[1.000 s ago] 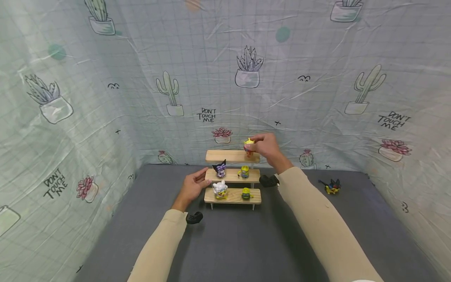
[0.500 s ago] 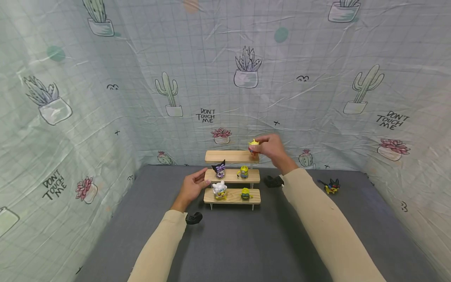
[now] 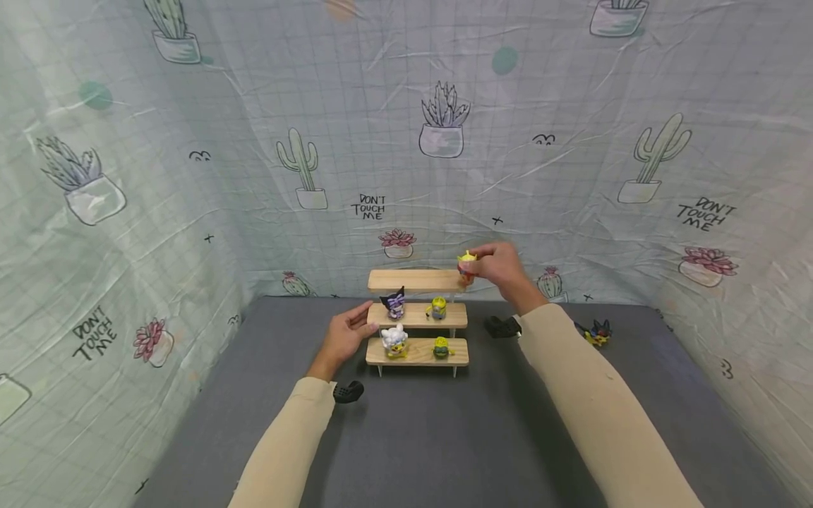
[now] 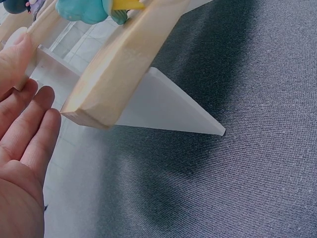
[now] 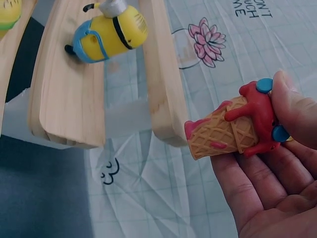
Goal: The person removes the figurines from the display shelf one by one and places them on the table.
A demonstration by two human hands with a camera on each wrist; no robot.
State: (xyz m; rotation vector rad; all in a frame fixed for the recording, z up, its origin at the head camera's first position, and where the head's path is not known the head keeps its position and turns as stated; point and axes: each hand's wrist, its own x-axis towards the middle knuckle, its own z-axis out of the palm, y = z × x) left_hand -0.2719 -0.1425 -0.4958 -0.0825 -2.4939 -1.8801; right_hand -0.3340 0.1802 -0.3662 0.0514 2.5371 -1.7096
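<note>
A three-tier wooden display stand stands against the back cloth. My left hand pinches the left end of its middle board between thumb and index finger; the other fingers extend below. My right hand pinches a small figurine with a waffle-cone base, red drips and blue dots; its yellow top shows in the head view. The figurine is at the right end of the top board, cone just off the corner. The middle board carries a black-and-purple figurine and a yellow minion figurine.
On the bottom board are a white-topped figurine and a yellow-green one. A black-and-yellow figurine lies on the dark grey tabletop at right, partly behind the right sleeve. Cactus-print cloth encloses the back and sides.
My right hand has moved right with the cone figurine, from over the top board to its right end. The left hand has kept its place on the stand.
</note>
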